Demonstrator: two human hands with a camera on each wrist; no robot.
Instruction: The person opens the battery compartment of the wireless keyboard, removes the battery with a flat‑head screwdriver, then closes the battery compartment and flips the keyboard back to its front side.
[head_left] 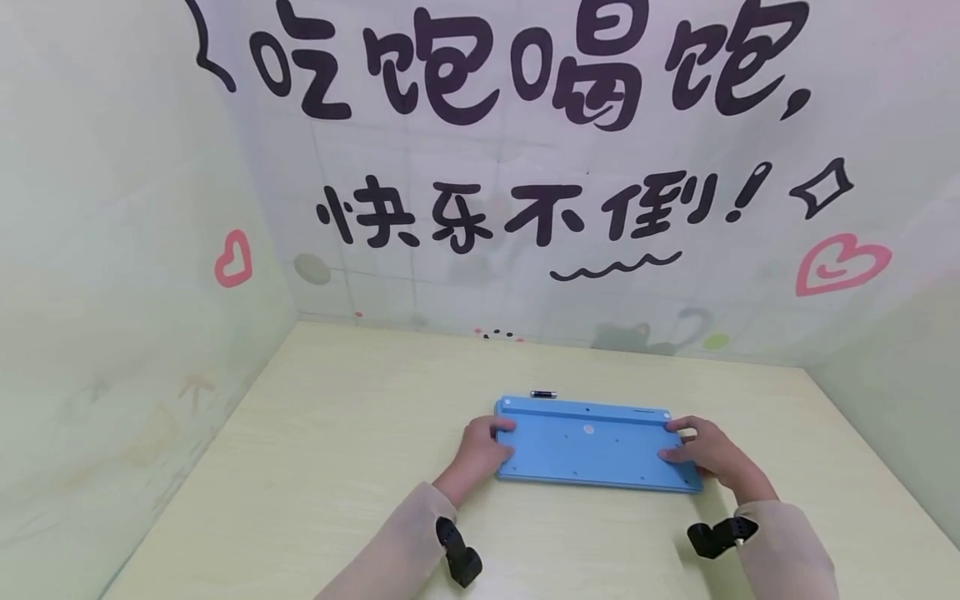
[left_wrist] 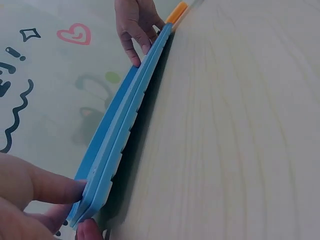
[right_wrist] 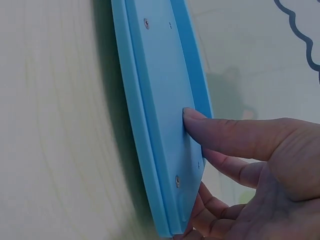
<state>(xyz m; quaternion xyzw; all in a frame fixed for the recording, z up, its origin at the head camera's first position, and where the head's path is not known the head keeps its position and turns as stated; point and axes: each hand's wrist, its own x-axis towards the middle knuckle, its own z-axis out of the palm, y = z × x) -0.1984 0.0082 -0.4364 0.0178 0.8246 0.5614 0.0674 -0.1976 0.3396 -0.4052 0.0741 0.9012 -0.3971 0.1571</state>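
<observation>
A light blue keyboard (head_left: 592, 450) is turned underside up, with small screws and a raised bar along its far edge. Keys show along its lower side in the left wrist view. My left hand (head_left: 480, 447) grips its left end, thumb on the underside and fingers beneath. The right end is held by my right hand (head_left: 711, 454), whose thumb (right_wrist: 225, 135) presses the underside while other fingers curl round the edge. A dark shadow lies under the keyboard; whether any edge touches the table is unclear. Behind it lies a small black battery (head_left: 543, 394) with silvery ends.
The pale wooden table (head_left: 337, 433) meets a back wall (head_left: 450, 292) with black lettering and side walls left and right. Beyond the keyboard's far end, an orange piece (left_wrist: 177, 12) shows, its kind unclear. Black cameras (head_left: 459, 554) sit on both wrists.
</observation>
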